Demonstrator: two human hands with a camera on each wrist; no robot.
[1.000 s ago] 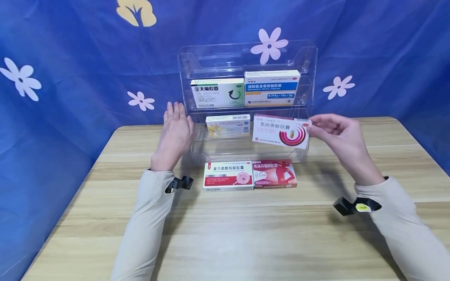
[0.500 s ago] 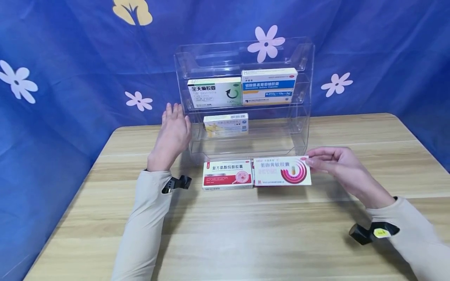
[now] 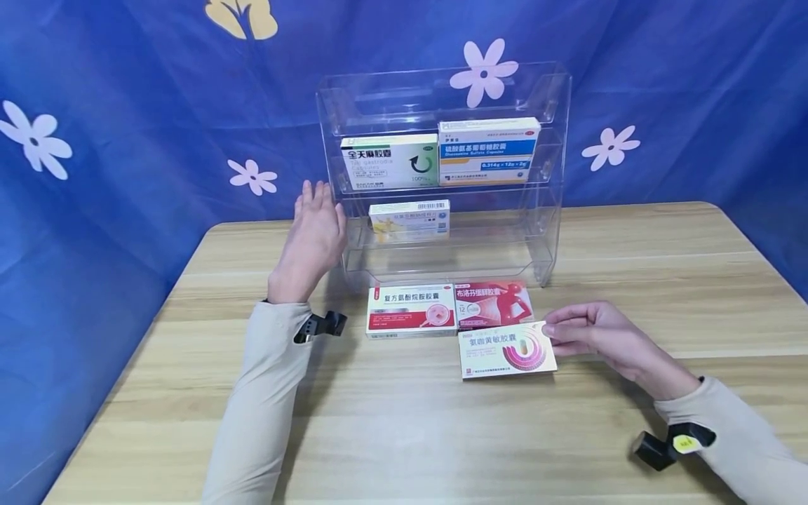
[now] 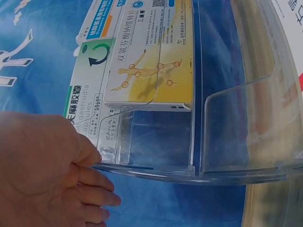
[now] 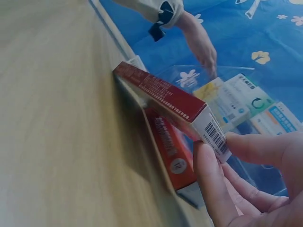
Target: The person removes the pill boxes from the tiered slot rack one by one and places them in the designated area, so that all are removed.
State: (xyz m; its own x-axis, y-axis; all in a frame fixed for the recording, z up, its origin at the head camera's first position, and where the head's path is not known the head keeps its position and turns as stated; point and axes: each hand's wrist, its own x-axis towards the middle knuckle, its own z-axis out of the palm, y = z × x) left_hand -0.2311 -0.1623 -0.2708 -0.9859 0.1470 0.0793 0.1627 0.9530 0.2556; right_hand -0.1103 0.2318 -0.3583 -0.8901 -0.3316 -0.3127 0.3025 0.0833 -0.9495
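Note:
My right hand point(image 3: 609, 344) pinches the right end of a white medicine box with pink rings point(image 3: 505, 351), thumb on one face and fingers on the other. In the right wrist view this box's dark red side point(image 5: 163, 90) shows, and it sits tilted just above the table. Behind it lies a red medicine box point(image 3: 494, 304), beside a white-and-red one point(image 3: 410, 308). With fingers extended, my left hand point(image 3: 311, 242) rests against the left side of a clear tiered rack point(image 3: 505, 256). The left wrist view has that hand at the rack's edge point(image 4: 189, 176).
On the rack's top tier stand a green-and-white box point(image 3: 391, 163) and a blue-and-white box point(image 3: 489, 153). Its middle tier bears a smaller yellow-and-white box point(image 3: 410, 221) at left. A blue flowered cloth point(image 3: 189, 126) hangs behind the wooden table point(image 3: 379, 421).
The pink-ringed box has come out of the rack's middle tier, over the red box, and down toward the person in my right hand. My left hand has stayed against the rack.

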